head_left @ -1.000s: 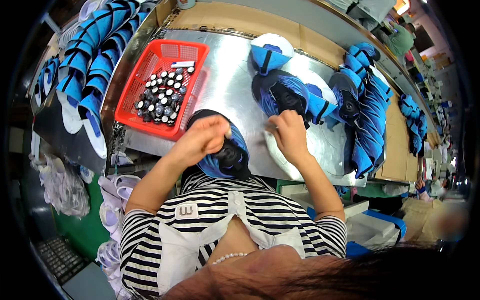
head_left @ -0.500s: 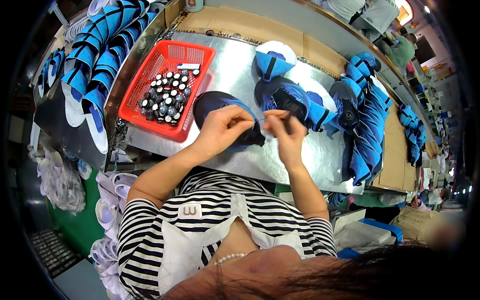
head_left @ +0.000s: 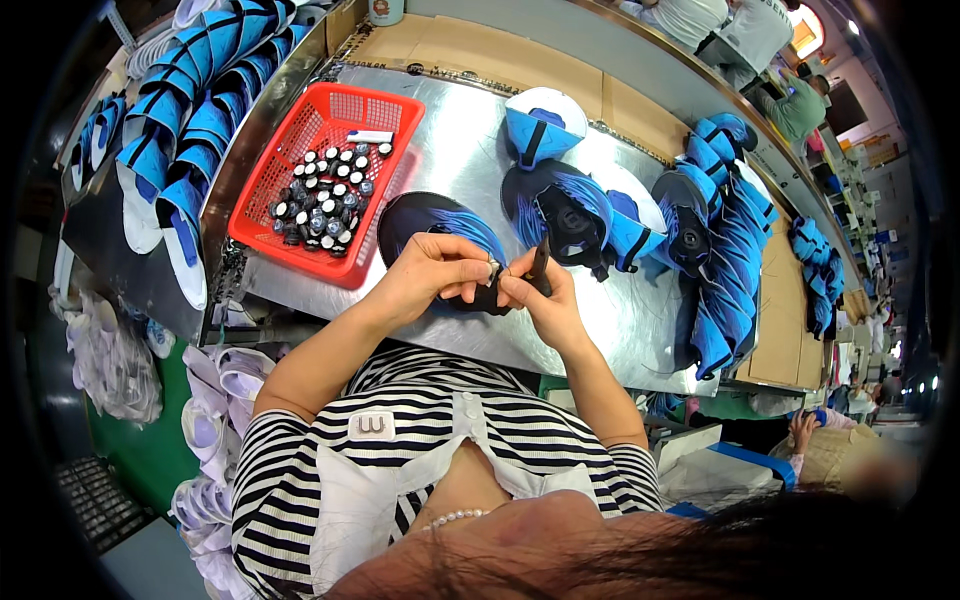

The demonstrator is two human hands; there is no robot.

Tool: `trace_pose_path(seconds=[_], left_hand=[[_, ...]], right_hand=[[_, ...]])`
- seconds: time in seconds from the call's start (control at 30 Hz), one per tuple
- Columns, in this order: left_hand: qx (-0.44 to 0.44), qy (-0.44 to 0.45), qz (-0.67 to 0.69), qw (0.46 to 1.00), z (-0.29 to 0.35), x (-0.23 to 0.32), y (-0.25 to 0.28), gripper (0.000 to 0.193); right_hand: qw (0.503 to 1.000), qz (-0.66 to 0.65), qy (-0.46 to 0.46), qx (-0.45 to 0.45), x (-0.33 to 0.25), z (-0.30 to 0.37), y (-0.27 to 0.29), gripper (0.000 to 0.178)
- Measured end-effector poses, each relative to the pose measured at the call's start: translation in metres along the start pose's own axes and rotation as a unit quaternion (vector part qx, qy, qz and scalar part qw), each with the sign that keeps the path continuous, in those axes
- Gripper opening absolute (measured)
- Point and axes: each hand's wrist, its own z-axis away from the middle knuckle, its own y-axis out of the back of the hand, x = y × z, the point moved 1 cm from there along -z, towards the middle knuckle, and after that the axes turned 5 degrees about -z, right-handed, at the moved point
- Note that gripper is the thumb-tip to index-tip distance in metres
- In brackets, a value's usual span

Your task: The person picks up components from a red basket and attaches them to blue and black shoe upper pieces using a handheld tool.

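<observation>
A blue-and-black piece that looks like a shoe upper (head_left: 425,220) lies on the metal table in front of me, partly under my hands. My left hand (head_left: 435,275) is closed in a pinch at its near right edge, on something small and dark between thumb and finger. My right hand (head_left: 543,300) meets it there, thumb and finger pinched together. A dark slim-handled tool (head_left: 541,258) sticks up from the right hand's grip; its working end is hidden. Beyond my right hand lies another blue-and-black upper (head_left: 570,215) with a round black part on it.
A red plastic basket (head_left: 245,225) stands at left, holding many small round black-and-white pieces (head_left: 320,205) and a white stick-like item (head_left: 370,137). A blue-and-white piece (head_left: 545,125) lies further back. Overlapping uppers (head_left: 728,300) line the right; more stacks (head_left: 200,130) stand left. Other people sit beyond.
My hands, apart half a second ago with the right one blurred, have come together at the upper's near edge. The right hand has moved left and down.
</observation>
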Motion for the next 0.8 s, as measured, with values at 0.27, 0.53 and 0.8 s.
trace_pose_path(seconds=[0.27,0.53,0.8], left_hand=[[0.013,-0.008,-0.006,1.0,-0.008,-0.005,0.001,0.01],[0.033,-0.017,-0.004,0.999,-0.011,-0.006,-0.004,0.01],[-0.008,-0.037,-0.03,0.999,-0.007,-0.01,-0.012,0.008]], right_hand=[[0.81,0.56,0.163,-0.068,-0.043,0.009,0.003,0.032],[0.726,0.661,0.186,0.04,-0.042,0.016,-0.004,0.042],[0.91,0.41,0.044,-0.044,-0.042,0.015,0.007,0.048]])
